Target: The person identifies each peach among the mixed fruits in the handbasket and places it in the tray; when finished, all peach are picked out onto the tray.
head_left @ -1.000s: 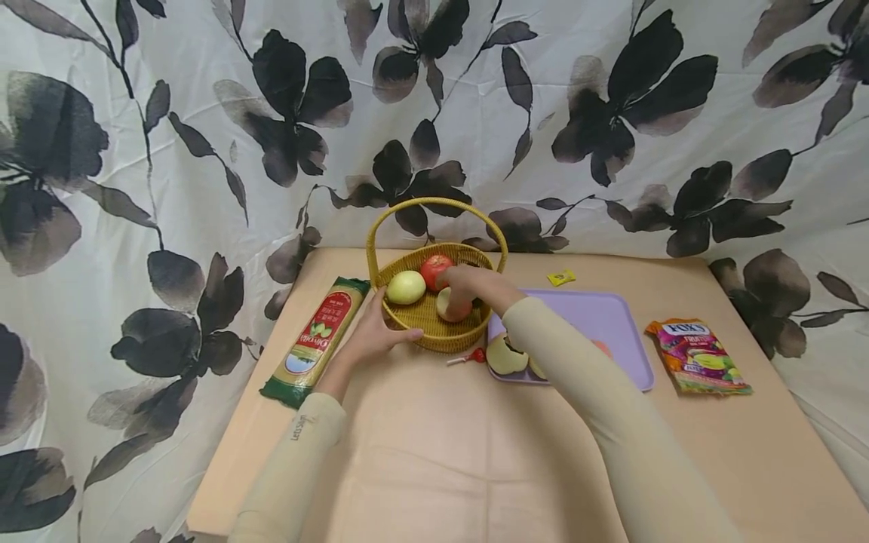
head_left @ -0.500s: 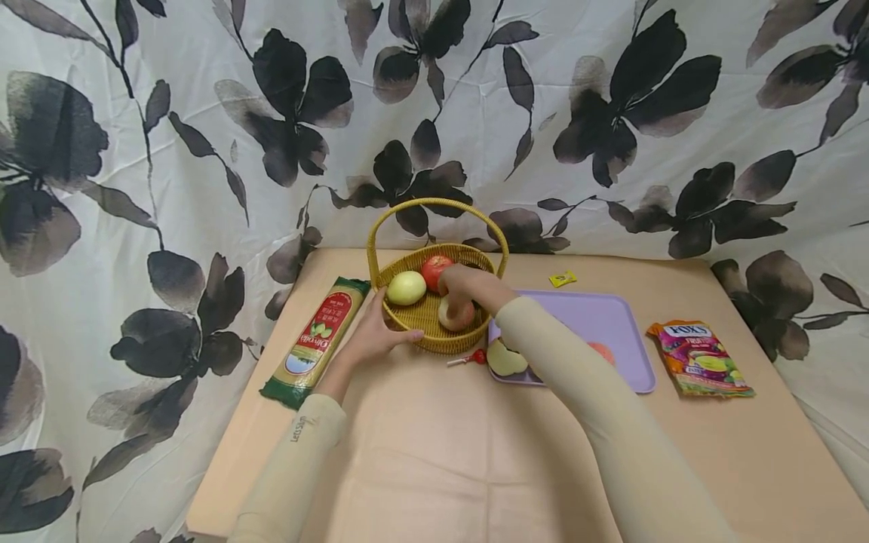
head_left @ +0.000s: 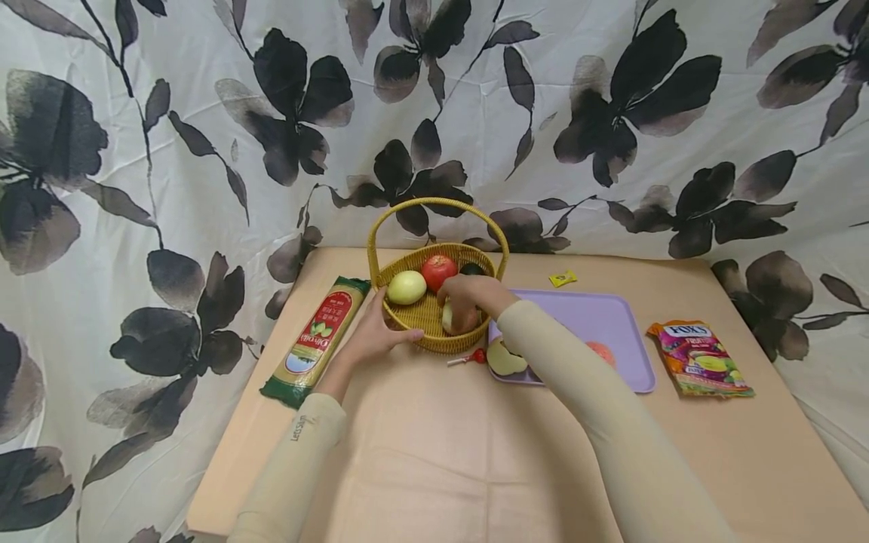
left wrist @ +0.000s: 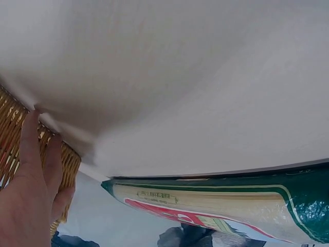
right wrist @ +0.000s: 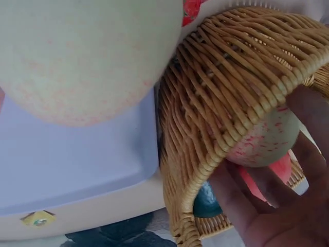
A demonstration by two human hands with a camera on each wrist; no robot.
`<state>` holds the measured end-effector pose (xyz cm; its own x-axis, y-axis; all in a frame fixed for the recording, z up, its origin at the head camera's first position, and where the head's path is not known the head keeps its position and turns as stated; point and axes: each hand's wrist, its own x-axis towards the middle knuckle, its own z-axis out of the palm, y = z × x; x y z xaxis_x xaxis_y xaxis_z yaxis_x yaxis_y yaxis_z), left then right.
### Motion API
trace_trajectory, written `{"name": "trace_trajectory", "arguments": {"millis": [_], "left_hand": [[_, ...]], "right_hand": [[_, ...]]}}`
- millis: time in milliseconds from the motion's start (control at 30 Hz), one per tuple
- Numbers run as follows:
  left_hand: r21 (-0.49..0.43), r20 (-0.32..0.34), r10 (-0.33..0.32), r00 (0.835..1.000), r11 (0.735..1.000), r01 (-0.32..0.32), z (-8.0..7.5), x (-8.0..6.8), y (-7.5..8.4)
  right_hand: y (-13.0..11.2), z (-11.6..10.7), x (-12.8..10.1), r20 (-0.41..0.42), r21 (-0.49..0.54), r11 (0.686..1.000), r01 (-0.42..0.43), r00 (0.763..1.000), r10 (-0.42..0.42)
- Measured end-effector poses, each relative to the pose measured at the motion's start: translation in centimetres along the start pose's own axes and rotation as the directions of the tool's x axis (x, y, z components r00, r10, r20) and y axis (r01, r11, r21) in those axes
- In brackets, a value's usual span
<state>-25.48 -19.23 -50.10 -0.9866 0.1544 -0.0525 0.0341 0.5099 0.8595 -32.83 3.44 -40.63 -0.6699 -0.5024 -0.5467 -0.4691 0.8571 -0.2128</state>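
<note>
Right now the right hand (head_left: 468, 296) is setting a pale, red-speckled apple (head_left: 453, 320) down inside the wicker basket (head_left: 434, 343), fingers curled round it from above; the left hand (head_left: 376, 332) rests flat against the basket's near wall, steadying it. Next, I judge, comes loosening the fingers once the apple sits on the weave

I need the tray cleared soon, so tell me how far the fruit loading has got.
Done: a yellow-green fruit, a red one and a dark one lie in the basket. In hand: the right hand grips a pale apple low inside the basket, while the left hand rests on its side. Left: a pale fruit and a reddish one on the tray.
</note>
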Motion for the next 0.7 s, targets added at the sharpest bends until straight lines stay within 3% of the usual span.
{"name": "trace_trajectory", "arguments": {"millis": [367,700], "left_hand": [[-0.007,-0.001,0.009,1.0,1.0,-0.009,0.3,0.1,-0.3],[-0.003,0.003,0.002,1.0,1.0,-0.002,0.1,0.1,-0.2]], "right_hand": [[-0.2,-0.5,-0.5,-0.127,-0.022,0.995,0.101,0.986,-0.103],[0.1,-1.3,-4.4,-0.276,0.007,0.989,0.147,0.951,-0.139]]}}
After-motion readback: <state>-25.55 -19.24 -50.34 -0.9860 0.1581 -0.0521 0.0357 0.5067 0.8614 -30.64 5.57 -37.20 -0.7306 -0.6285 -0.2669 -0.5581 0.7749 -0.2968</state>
